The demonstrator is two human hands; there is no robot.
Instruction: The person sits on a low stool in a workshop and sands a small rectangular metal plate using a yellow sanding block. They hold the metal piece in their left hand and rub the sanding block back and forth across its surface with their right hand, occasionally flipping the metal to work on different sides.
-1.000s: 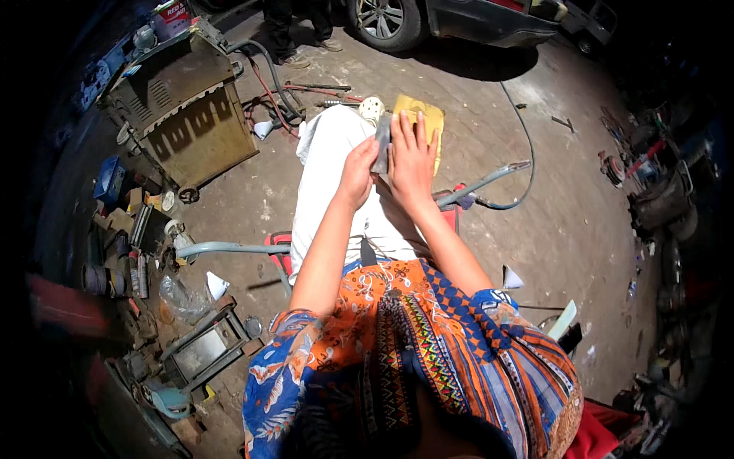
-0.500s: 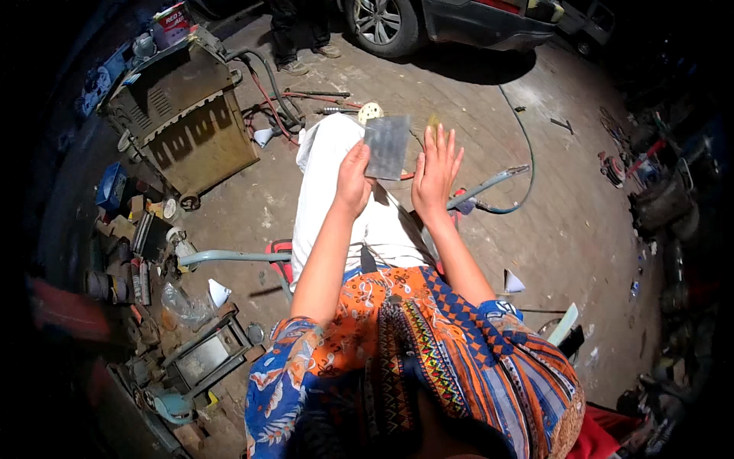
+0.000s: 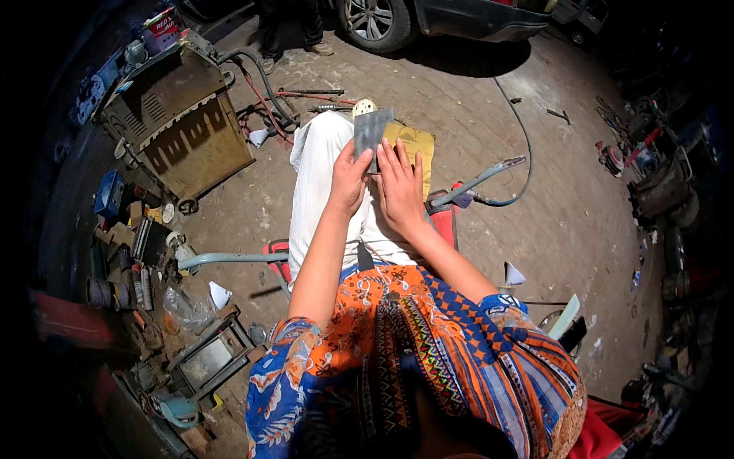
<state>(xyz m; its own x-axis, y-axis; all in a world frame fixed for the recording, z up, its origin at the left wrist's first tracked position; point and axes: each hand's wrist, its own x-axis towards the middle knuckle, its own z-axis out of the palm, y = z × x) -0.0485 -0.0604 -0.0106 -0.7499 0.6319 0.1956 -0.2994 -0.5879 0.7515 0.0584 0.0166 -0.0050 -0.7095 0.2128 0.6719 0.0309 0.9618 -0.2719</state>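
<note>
My left hand (image 3: 349,182) grips a thin grey rectangular sheet (image 3: 370,130) by its lower part, held upright above my knees. The thumb lies over its near face; whether it is metal or abrasive paper I cannot tell. My right hand (image 3: 399,193), its back toward me, has its fingers stretched out close together. Its fingertips are by the grey sheet's right edge and overlap a yellow-brown paper-like sheet (image 3: 418,150), which shows dark marks. The right thumb is mostly hidden, and I cannot tell whether it pinches the yellow-brown sheet.
A worn metal cabinet (image 3: 187,126) stands front left, with hoses beside it. Tools and scraps clutter the left floor around a metal frame (image 3: 210,356). Ahead are a car wheel (image 3: 375,21) and a person's shoes (image 3: 321,49). A grey tube (image 3: 482,182) sticks out at right.
My right hand has moved left to the grey sheet's edge. The grey sheet has shifted slightly left. Much more of the yellow-brown sheet now shows beside my right fingers.
</note>
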